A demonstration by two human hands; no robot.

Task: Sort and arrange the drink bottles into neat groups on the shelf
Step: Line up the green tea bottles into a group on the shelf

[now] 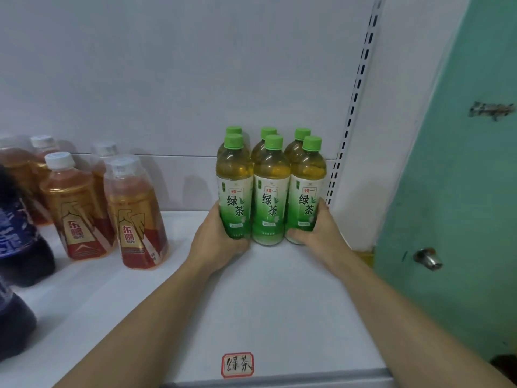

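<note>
Several green tea bottles [270,191] with green caps stand upright in two tight rows at the right end of the white shelf [268,298]. My left hand [216,236] presses against the lower part of the front left bottle [234,191]. My right hand [319,233] wraps the base of the front right bottle [306,191]. Both hands squeeze the group from its two sides. The middle front bottle stands between them, untouched.
Amber energy-drink bottles [134,214] with white caps stand at the left, dark cola bottles [16,242] at the far left edge. A handwritten label [237,365] sticks to the shelf's front edge. A slotted upright [352,107] and a green door [453,191] bound the right.
</note>
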